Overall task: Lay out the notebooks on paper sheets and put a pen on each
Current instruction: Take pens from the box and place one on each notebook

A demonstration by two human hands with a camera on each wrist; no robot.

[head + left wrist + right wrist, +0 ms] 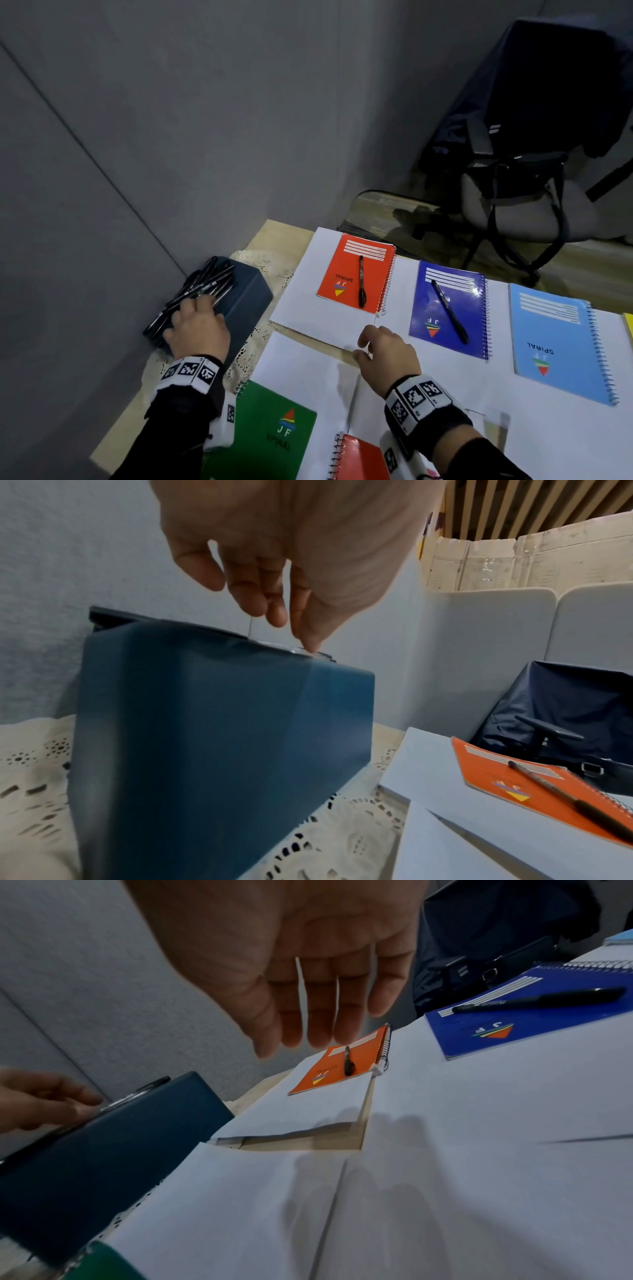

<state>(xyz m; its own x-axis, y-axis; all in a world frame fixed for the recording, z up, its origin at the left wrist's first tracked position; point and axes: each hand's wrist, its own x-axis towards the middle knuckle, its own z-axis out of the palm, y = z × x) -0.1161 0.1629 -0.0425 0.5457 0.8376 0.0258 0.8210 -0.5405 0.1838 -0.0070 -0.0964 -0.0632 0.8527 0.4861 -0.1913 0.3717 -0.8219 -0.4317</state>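
Head view: spare pens (197,291) are heaped on a dark blue box (246,301) at the surface's left edge, and the left hand (198,329) is laid over them; whether one is pinched cannot be told. Pens already lie on the orange notebook (346,274) and dark blue notebook (448,308); the light blue notebook (561,342) is judged next. The right hand (387,353) hovers over paper sheets (308,370), fingers loosely spread, holding nothing.

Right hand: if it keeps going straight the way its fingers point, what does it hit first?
Probably the bare paper sheet just ahead of the right hand, then the orange notebook with its pen. How high the hand is above the sheet is unclear.
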